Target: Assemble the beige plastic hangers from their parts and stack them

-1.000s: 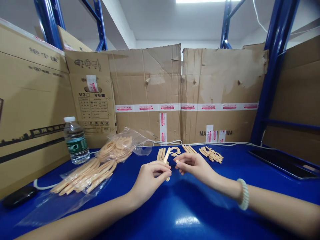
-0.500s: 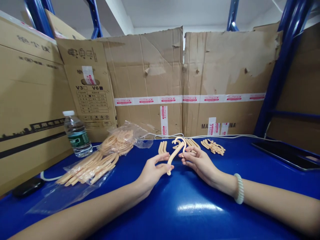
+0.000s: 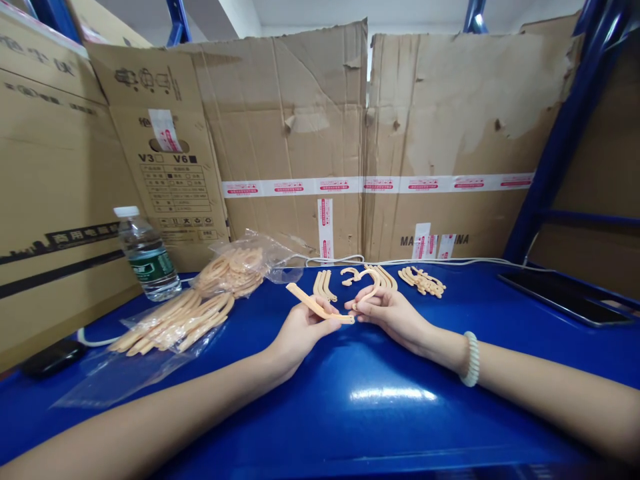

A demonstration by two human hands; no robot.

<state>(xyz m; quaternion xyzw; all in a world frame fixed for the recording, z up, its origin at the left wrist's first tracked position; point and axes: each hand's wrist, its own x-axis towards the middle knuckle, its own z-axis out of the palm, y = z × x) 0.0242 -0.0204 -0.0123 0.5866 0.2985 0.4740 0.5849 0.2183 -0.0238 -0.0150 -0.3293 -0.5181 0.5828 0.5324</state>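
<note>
My left hand [image 3: 301, 331] pinches a straight peach plastic arm piece [image 3: 320, 307] that points up and to the left. My right hand [image 3: 393, 315] is closed on a peach hook piece [image 3: 361, 280], whose lower end meets the arm piece between my two hands. Both hands hover just over the blue tabletop [image 3: 360, 413]. A white bead bracelet [image 3: 471, 359] is on my right wrist.
Loose peach parts lie behind my hands: curved strips [image 3: 324, 285] and a small heap [image 3: 423, 281]. At the left are bags of long strips [image 3: 175, 325] and hooks [image 3: 235, 270], a water bottle [image 3: 147, 255] and a black object [image 3: 50, 357]. Cardboard boxes [image 3: 300, 140] wall the back; a dark tablet [image 3: 565, 297] lies right.
The camera tilted downward. The arm piece in my left hand swung from nearly upright to lying leftward, and the hook now sits in my right hand at its end.
</note>
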